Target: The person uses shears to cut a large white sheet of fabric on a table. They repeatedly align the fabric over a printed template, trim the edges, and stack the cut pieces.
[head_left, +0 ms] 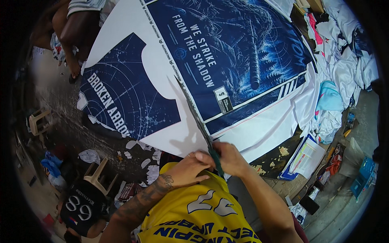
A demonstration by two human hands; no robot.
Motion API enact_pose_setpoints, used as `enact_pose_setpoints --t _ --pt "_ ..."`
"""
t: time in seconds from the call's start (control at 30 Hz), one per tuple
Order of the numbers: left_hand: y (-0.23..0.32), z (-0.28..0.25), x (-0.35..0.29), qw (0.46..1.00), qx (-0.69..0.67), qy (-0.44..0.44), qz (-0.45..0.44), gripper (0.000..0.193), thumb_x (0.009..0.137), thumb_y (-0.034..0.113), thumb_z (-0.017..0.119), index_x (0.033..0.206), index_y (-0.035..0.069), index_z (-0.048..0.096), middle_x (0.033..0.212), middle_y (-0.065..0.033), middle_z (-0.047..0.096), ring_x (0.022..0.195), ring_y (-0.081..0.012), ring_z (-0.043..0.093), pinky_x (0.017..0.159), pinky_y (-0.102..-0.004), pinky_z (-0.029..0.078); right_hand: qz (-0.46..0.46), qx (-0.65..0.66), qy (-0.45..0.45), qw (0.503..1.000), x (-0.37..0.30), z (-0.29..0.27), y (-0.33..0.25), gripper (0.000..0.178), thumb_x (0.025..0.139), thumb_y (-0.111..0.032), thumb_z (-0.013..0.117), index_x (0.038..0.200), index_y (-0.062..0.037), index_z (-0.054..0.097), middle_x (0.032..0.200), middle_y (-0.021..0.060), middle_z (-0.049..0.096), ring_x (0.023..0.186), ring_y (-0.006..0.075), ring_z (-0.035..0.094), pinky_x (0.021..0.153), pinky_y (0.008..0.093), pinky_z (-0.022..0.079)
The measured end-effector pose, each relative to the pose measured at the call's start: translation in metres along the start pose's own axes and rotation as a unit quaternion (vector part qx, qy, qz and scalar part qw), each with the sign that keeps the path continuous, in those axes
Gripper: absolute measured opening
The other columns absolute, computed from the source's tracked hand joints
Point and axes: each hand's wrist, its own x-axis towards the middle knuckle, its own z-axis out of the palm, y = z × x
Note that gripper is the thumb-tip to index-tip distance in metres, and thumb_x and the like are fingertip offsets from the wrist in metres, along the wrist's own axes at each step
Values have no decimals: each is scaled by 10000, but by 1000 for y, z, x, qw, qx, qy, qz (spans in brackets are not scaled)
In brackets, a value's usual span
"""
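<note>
Printed fabric in navy and white (190, 129) spreads before me, its near edge by my hands. In my right hand (231, 158) are large shears with a green handle (215, 158), fingers wrapped round it. Their long dark blades (197, 117) point away from me along the white band between a navy cut-shaped panel (158, 109) on the left and a larger navy printed panel (239, 52) on the right. My left hand (187, 168) rests beside the handle, its fingertips close to my right hand. Its thumb stands apart from the bent fingers, and nothing shows in it.
White fabric scraps (340, 52) are heaped at the far right. A blue-edged folder with papers (304, 158) lies near right. A person in a black shirt (83, 206) is at the lower left, by a beige plastic stool (97, 176). Another person's leg (71, 48) shows far left.
</note>
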Motion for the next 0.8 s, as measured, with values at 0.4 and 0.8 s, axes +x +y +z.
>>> enact_pose_setpoints --t 0.4,0.8 --pt "-23 -57 24 955 -245 -159 -49 454 1022 362 734 1268 -8 642 1191 -175 705 1174 -346 679 1067 -465 516 31 -66 -13 997 61 -26 -93 793 827 -722 844 1016 44 775 813 129 721 766 212 676 720 380 534" --pt "-67 -55 75 903 -270 -333 -38 610 981 515 760 1313 17 642 1230 -174 718 1187 -299 689 1006 -402 531 14 -15 -18 1000 118 -49 -176 699 837 -668 873 1019 2 785 741 64 703 726 179 683 682 347 528"
